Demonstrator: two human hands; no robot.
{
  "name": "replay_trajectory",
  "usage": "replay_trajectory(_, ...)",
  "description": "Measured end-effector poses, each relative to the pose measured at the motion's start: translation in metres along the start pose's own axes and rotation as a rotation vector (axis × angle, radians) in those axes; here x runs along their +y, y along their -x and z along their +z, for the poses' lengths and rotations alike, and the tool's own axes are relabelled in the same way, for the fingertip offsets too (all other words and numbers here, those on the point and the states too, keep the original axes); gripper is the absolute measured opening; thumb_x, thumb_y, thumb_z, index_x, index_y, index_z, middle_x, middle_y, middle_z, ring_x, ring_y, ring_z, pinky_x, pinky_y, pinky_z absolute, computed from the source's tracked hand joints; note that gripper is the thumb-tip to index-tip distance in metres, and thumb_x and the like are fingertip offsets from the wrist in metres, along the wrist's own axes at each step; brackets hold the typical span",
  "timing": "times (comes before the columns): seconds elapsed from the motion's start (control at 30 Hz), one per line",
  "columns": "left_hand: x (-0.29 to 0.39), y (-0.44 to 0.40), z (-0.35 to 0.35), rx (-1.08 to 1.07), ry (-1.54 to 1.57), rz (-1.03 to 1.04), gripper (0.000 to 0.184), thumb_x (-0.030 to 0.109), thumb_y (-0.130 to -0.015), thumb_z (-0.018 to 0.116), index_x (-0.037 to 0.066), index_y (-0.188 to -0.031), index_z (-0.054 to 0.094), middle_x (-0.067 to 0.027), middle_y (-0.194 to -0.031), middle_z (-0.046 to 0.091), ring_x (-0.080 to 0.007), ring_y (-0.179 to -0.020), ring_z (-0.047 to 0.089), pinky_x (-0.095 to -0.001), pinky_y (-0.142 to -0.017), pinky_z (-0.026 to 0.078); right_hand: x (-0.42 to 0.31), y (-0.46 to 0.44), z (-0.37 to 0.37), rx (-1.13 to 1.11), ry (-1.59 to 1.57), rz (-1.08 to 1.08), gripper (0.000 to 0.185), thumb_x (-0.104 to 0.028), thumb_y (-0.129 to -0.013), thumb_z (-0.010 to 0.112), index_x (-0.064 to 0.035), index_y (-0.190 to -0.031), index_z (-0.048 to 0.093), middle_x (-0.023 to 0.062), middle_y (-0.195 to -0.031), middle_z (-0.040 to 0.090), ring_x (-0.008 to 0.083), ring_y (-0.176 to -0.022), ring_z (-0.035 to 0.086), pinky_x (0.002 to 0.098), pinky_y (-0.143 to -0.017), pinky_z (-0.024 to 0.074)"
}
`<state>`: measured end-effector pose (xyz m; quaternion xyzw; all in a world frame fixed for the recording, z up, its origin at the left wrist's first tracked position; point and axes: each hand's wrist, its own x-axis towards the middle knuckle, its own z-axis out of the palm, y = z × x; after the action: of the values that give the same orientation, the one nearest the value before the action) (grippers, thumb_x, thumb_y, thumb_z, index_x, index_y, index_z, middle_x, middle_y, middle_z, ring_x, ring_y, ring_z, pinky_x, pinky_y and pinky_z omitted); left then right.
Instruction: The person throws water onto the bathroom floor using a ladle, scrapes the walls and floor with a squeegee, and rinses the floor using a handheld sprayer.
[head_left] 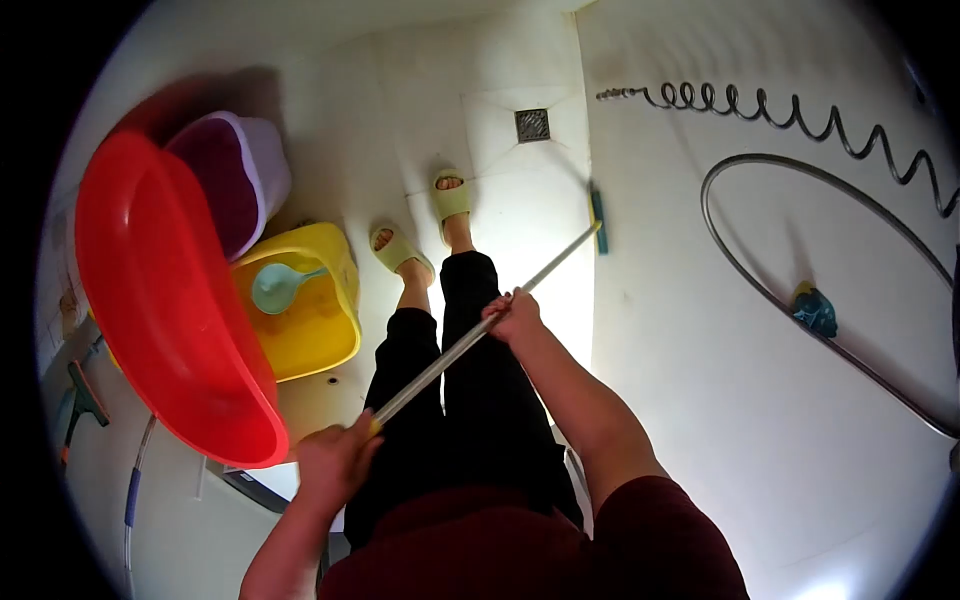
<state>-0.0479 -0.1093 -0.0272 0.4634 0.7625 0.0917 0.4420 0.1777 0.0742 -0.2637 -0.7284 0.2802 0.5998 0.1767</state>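
Observation:
My left hand (338, 458) is closed around the rear end of a long-handled floor brush (440, 364), near its yellow end piece. My right hand (512, 314) grips the pale metal pole further forward, above my legs. The pole slants away to the right. Its narrow teal and yellow head (598, 222) rests along the line where floor and wall meet; the fine detail of its bristles or blade is too small to make out. My feet, in light green slippers (452, 205), stand left of the head.
To the left are a large red tub (165, 290), a purple bucket (262, 165) and a yellow basin (310, 345) holding a light blue ladle (277, 288). A floor drain (532, 125) lies ahead. A coiled hose (795, 115) and curved metal hose (735, 255) hang on the right wall.

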Motion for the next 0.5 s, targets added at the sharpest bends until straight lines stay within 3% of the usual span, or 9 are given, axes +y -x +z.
replay_trajectory(0.07,-0.017,0.029,-0.008,0.029,0.015,-0.010,0.039,0.009,-0.064,0.070,0.005,-0.100,0.058,-0.0065,-0.057,0.053,-0.0211,-0.048,0.052,-0.0313,-0.044,0.041,0.019,0.013,0.010,-0.152,0.038,0.082,0.022,-0.028,-0.088,0.041,-0.0117,-0.073,0.040,0.0008,-0.051,0.031,0.0159,-0.042,0.031,0.0298,-0.044,0.0331)
replay_trajectory(0.13,-0.032,0.050,-0.003,0.064,0.049,-0.004,0.038,0.010,-0.066,0.069,0.003,-0.101,0.057,-0.0073,-0.056,0.052,-0.0221,-0.048,0.052,-0.0317,-0.044,0.040,0.040,0.064,0.045,-0.104,0.158,0.019,0.027,-0.030,-0.090,0.037,-0.0121,-0.070,0.038,0.0005,-0.052,0.033,0.0143,-0.045,0.034,0.0299,-0.049,0.0347)
replay_trajectory(0.23,-0.038,0.045,-0.016,-0.082,-0.067,-0.086,0.038,0.011,-0.067,0.068,0.004,-0.102,0.056,-0.0087,-0.057,0.051,-0.0234,-0.048,0.052,-0.0327,-0.044,0.040,0.046,0.062,0.038,-0.273,0.169,-0.031,0.023,-0.027,-0.090,0.039,-0.0107,-0.074,0.038,0.0031,-0.057,0.036,0.0166,-0.050,0.036,0.0344,-0.055,0.0370)
replay_trajectory(0.3,-0.043,0.039,-0.019,-0.124,-0.119,-0.030,0.038,0.011,-0.069,0.067,0.004,-0.104,0.054,-0.0093,-0.058,0.051,-0.0238,-0.049,0.051,-0.0332,-0.045,0.040,0.047,0.059,0.035,-0.351,0.174,-0.065,0.021,-0.026,-0.090,0.038,-0.0102,-0.077,0.038,0.0040,-0.061,0.038,0.0175,-0.053,0.038,0.0351,-0.058,0.0382)
replay_trajectory(0.5,-0.042,0.014,-0.024,-0.301,-0.123,-0.039,0.036,0.015,-0.073,0.063,0.006,-0.105,0.050,-0.0106,-0.064,0.054,-0.0251,-0.056,0.055,-0.0336,-0.049,0.043,0.038,0.010,0.000,-0.333,0.045,-0.050,0.021,-0.026,-0.089,0.040,-0.0096,-0.077,0.037,0.0043,-0.059,0.039,0.0188,-0.050,0.039,0.0359,-0.055,0.0393)
